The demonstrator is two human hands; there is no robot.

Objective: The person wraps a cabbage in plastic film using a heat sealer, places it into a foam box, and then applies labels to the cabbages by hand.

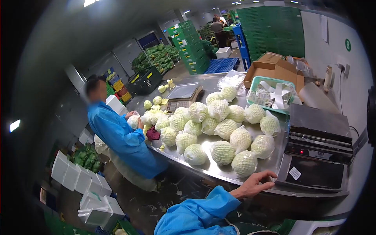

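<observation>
My right hand [254, 184] lies open with fingers spread on the near edge of the bench [207, 168], fingertips touching the sealer [313, 172] at the right. Netted cabbages [244, 163] sit just beyond. Farther off, a teal basket [253, 83] holds paper labels [274, 96].

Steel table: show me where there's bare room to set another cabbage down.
Bare table runs along the near rim, below the nearest netted cabbages, up to the right hand. A narrower strip lies between the cabbages and the sealing machine. From the scale to the teal basket it is crowded with cabbages.
</observation>
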